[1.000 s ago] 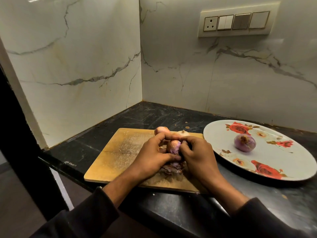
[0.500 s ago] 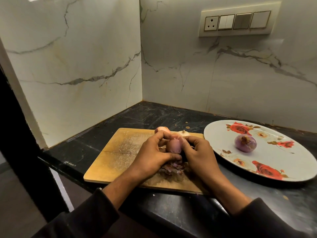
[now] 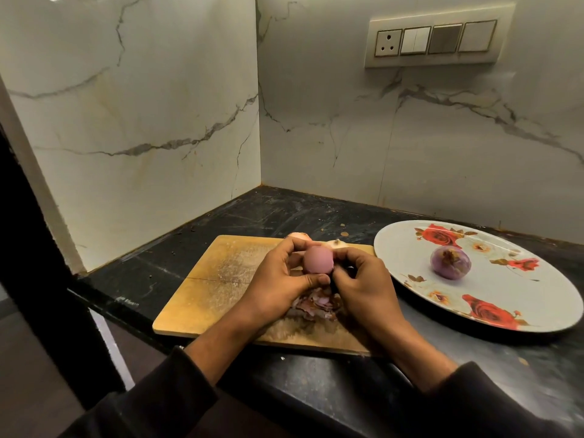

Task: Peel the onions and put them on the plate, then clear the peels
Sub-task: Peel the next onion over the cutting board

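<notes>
Your left hand [image 3: 278, 279] and right hand [image 3: 363, 279] both pinch the onion [image 3: 318, 260] just above the peel pile [image 3: 316, 306] on the cutting board [image 3: 215, 279]; over the last second it has turned from streaked to a smooth, bare pink face, so I judge this one nearly peeled. Behind your hands two more onions [image 3: 297, 236] wait on the board. Farther right, one peeled onion [image 3: 450, 260] lies on the rose-patterned plate [image 3: 537, 298] on the dark surface [image 3: 151, 267].
</notes>
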Demonstrator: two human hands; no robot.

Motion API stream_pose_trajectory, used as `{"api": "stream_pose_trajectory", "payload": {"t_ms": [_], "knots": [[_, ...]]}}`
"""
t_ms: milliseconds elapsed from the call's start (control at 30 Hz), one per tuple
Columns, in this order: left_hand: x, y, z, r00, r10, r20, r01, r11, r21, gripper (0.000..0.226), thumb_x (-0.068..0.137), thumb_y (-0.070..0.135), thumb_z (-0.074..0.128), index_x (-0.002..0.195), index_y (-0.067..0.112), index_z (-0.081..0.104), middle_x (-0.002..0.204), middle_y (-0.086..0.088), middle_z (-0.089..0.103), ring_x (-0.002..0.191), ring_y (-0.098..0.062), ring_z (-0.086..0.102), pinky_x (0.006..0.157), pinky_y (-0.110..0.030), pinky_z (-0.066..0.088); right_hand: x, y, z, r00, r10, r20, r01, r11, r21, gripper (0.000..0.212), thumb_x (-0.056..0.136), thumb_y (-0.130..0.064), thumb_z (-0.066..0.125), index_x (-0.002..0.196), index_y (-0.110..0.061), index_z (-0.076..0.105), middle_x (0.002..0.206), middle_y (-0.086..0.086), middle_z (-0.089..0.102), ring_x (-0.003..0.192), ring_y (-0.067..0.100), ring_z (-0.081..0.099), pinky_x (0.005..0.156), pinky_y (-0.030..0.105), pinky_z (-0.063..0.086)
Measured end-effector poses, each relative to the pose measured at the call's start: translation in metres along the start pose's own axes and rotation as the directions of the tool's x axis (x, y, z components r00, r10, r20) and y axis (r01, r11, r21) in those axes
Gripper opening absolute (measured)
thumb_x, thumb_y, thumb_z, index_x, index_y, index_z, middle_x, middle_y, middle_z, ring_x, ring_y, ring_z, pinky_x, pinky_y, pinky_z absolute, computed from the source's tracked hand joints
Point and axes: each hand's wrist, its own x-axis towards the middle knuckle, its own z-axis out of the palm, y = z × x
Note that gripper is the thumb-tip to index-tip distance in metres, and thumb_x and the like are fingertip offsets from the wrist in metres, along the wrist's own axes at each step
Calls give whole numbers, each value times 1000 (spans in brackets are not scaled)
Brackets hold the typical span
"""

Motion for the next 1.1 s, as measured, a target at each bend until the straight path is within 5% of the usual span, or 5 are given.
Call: {"api": "stream_pose_trajectory", "payload": {"t_ms": [167,300,500,800,1100], "knots": [[2,-2,-2,996,-76,52,81,989,-121,43,85,-2,72,125,14,64,125,-10,67,112,-23,69,94,-42,58,0,-1,-3,1000,-14,-16,14,1000,-5,30,95,0,57,104,-24,74,90,-12,72,83,7,68,81,35,60],[3,-2,-3,997,-66,41,72,985,-157,40,94,-2,63,129,17,62,129,-10,63,111,-25,69,94,-44,58,-4,-5,-3,987,-151,-62,144,983,-110,24,99,-8,59,101,-28,72,82,-27,59,81,-5,61,70,11,46],[-1,3,-1,993,-120,-3,116,963,-243,30,98,17,54,128,14,54,115,-11,71,100,-30,72,73,-35,62,-4,-3,-8,993,-112,-39,107,988,-113,20,99,-16,62,113,-23,75,91,-22,66,86,-10,62,71,2,44],[-3,6,0,990,-118,71,127,982,-142,34,93,27,59,126,17,61,115,-9,72,108,-32,70,95,-51,56,-3,-5,-11,997,-72,16,70,992,102,26,93,-26,70,119,-22,75,100,-10,78,91,5,73,81,33,63],[-4,4,1,997,-60,48,64,994,-84,35,90,6,68,122,14,60,113,-9,72,102,-25,73,87,-43,61,-7,-11,-6,990,-96,-107,96,995,1,10,91,-26,72,86,-21,80,69,-13,72,66,2,68,58,15,51]]}}
